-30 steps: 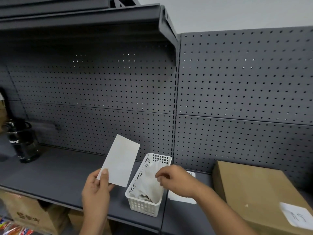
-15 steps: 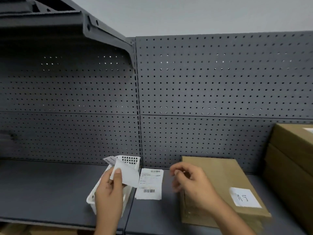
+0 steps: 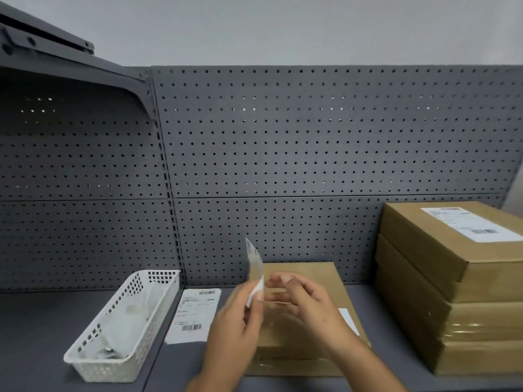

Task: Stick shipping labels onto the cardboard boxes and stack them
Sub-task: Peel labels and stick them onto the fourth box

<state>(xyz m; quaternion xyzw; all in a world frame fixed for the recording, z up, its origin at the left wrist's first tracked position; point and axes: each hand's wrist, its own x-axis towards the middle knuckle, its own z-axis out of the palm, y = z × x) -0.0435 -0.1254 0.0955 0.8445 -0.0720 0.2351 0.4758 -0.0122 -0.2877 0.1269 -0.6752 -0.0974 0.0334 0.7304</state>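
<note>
Head view, nearest first. Low at centre, left hand (image 3: 235, 321), thumb and fingers pinching the lower edge of a shipping label (image 3: 254, 264), held upright and almost edge-on above the near-left part of a cardboard box (image 3: 308, 271). Half a second ago over the white basket with a curled white sheet; now moved right, clear of the basket. Just right of it, right hand (image 3: 307, 304), fingers loosely curled, tips pointing at the label; too blurred to tell whether touching it or gripping anything. Over the box's left half, as before.

Under both hands, that box flat on the grey shelf (image 3: 42, 329), with a small white sticker (image 3: 349, 319) on the near-right of its top. Left of the box, a second label (image 3: 196, 315) lying printed side up on the shelf, between box and basket, same place as earlier. Further left, white basket (image 3: 107, 369) set at an angle, crumpled papers (image 3: 133, 306) inside.

To the right, stack of boxes (image 3: 418, 292), taller than the single box, near it but apart, with a stuck label (image 3: 469, 223) on the topmost. Only its left edge seen half a second ago; now shown nearly whole.

Farthest, grey pegboard (image 3: 311, 137) behind everything, with an upper shelf (image 3: 70, 69) jutting out at far left.
</note>
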